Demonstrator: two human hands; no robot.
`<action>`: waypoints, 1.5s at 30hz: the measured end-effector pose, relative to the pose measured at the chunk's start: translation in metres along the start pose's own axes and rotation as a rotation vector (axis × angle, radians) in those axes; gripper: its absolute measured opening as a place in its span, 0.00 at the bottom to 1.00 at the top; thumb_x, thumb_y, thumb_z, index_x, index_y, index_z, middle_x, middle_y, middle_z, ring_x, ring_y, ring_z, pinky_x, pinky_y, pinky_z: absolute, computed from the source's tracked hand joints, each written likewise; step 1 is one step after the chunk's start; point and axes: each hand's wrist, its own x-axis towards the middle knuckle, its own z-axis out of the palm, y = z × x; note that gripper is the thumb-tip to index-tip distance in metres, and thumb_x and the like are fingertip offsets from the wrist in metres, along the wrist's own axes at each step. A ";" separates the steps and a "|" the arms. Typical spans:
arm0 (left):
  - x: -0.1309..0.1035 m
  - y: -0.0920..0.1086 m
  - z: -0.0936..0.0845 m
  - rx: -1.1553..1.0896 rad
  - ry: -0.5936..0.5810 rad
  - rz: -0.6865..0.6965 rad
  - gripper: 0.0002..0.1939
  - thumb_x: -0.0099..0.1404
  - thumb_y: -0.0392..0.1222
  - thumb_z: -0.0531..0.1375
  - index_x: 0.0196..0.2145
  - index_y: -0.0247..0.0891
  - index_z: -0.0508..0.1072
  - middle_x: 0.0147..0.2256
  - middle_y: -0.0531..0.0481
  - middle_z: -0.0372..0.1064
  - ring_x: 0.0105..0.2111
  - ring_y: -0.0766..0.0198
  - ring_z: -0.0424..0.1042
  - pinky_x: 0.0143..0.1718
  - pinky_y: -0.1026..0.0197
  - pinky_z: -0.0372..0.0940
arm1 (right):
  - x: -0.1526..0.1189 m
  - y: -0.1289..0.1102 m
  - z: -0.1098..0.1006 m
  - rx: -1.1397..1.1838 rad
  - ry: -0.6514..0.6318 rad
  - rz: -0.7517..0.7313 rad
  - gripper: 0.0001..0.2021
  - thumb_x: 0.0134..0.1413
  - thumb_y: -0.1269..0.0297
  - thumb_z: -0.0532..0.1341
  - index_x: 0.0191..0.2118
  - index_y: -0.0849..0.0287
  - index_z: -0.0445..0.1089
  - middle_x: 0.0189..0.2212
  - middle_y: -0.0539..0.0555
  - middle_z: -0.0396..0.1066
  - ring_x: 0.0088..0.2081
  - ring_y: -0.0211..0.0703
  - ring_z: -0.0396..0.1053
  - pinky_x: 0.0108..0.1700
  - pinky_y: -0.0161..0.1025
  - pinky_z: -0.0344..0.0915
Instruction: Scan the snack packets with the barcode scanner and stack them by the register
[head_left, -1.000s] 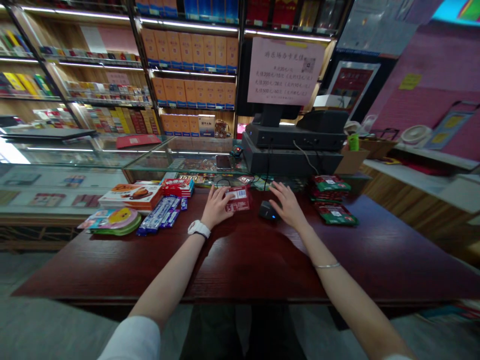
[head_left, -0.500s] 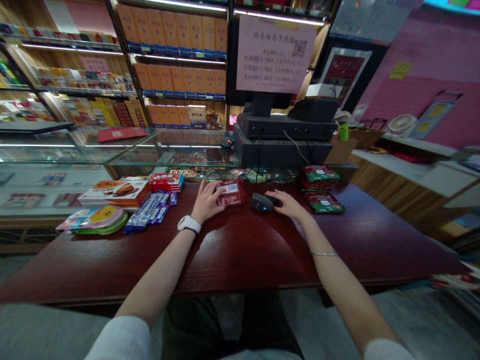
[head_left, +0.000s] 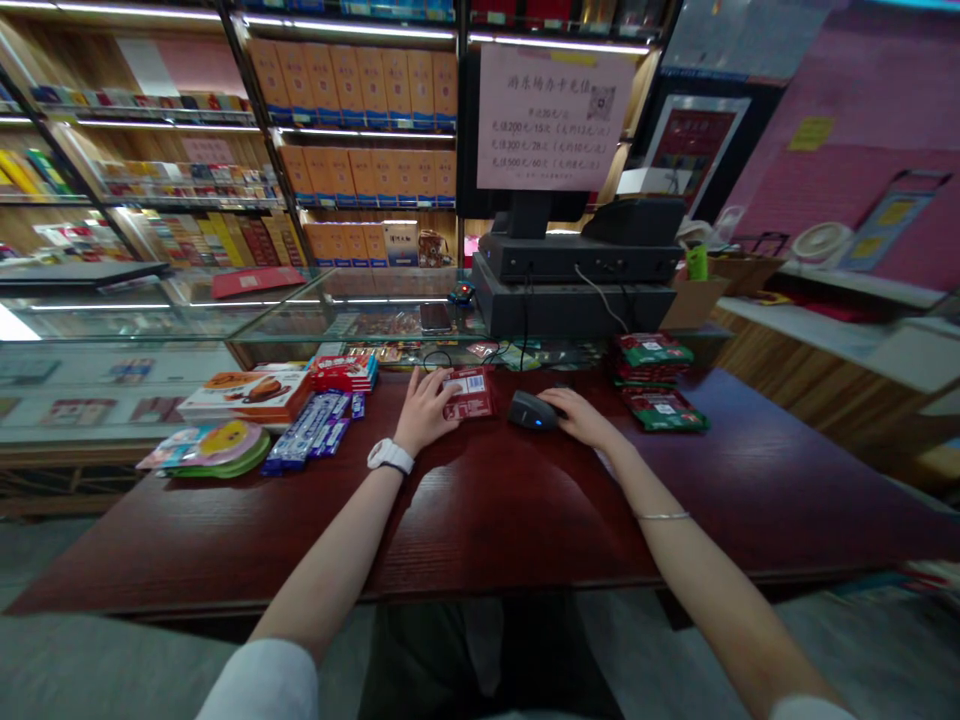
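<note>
My left hand (head_left: 427, 410) rests with its fingers spread over the left part of a dark red packet (head_left: 472, 393), which lies on the brown desk (head_left: 510, 520) with its barcode label facing up. My right hand (head_left: 581, 415) is wrapped round the handle of a black barcode scanner (head_left: 533, 411). A small blue light shows on the scanner, and its head points left toward the packet, with a small gap between them.
To the left lie blue-wrapped bars (head_left: 311, 430), an orange and white box (head_left: 247, 397), red boxes (head_left: 343, 372) and round colourful packs (head_left: 214, 445). Green and red packets (head_left: 664, 408) are stacked at right. Behind stand a glass counter (head_left: 360, 285) and a monitor base (head_left: 570, 300).
The camera view has shifted a little, so the scene sits slightly to the right and lower. Both hands keep nearly the same places beside the packet and on the scanner.
</note>
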 end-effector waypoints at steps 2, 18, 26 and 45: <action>0.000 0.000 0.000 0.002 0.006 -0.003 0.24 0.54 0.43 0.64 0.50 0.42 0.72 0.60 0.41 0.63 0.60 0.47 0.61 0.68 0.37 0.41 | 0.000 -0.003 -0.003 0.061 0.038 0.010 0.20 0.52 0.70 0.57 0.52 0.58 0.71 0.51 0.60 0.71 0.54 0.51 0.68 0.59 0.53 0.62; -0.002 -0.001 0.000 0.032 0.012 0.001 0.29 0.55 0.42 0.64 0.56 0.44 0.70 0.61 0.42 0.61 0.61 0.48 0.60 0.68 0.37 0.40 | 0.006 -0.049 -0.021 0.171 0.170 0.088 0.19 0.54 0.44 0.61 0.39 0.57 0.71 0.35 0.54 0.70 0.39 0.49 0.70 0.45 0.45 0.68; -0.002 0.000 -0.002 0.052 -0.005 -0.018 0.28 0.56 0.41 0.64 0.55 0.44 0.70 0.62 0.41 0.60 0.62 0.48 0.60 0.68 0.37 0.41 | 0.008 -0.059 -0.016 0.146 0.080 0.083 0.19 0.55 0.45 0.60 0.37 0.57 0.70 0.35 0.54 0.70 0.38 0.47 0.70 0.44 0.42 0.68; -0.003 -0.004 0.002 0.062 0.016 -0.012 0.29 0.56 0.40 0.64 0.56 0.44 0.70 0.62 0.40 0.60 0.61 0.46 0.60 0.67 0.35 0.41 | 0.008 -0.064 -0.010 0.125 0.046 0.015 0.15 0.58 0.52 0.60 0.45 0.58 0.69 0.44 0.58 0.71 0.46 0.50 0.71 0.51 0.45 0.67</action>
